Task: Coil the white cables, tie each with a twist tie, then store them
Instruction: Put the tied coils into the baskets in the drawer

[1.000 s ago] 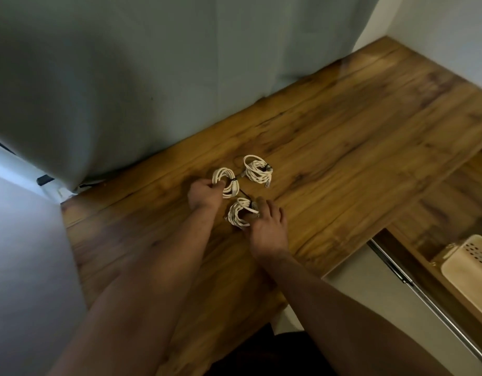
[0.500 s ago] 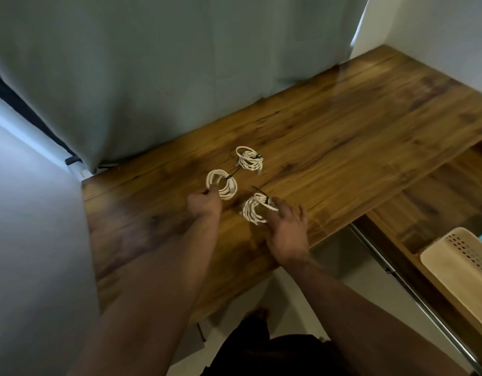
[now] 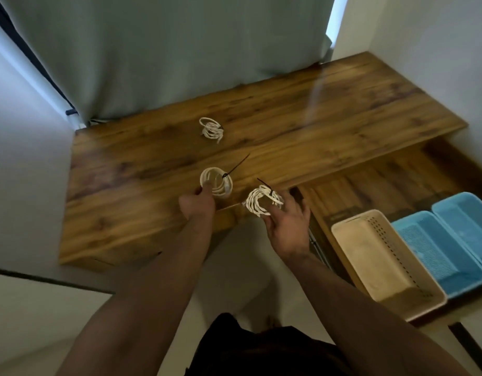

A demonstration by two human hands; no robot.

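White, light and springy, the 2 lifted coils, one pinched in the left hand [image 3: 197, 206] and the other [image 3: 263, 203] gripped at its rim by the right hand [image 3: 287, 226], look best carried by the black tie at 12 o'clock.

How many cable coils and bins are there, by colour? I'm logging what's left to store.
White cable coils: 3, one on the desk, one in the left hand, one in the right hand
Beige bins: 1
Blue bins: 2
Total: 6

Far coil [image 3: 211, 130]: on the table [image 3: 329, 118], well behind the other two.
Middle coil [image 3: 216, 181]: near the table's front edge, left of the third coil [image 3: 263, 203].
Baskets [image 3: 381, 256]: on a lower shelf [image 3: 383, 180], right of the table, side by side.
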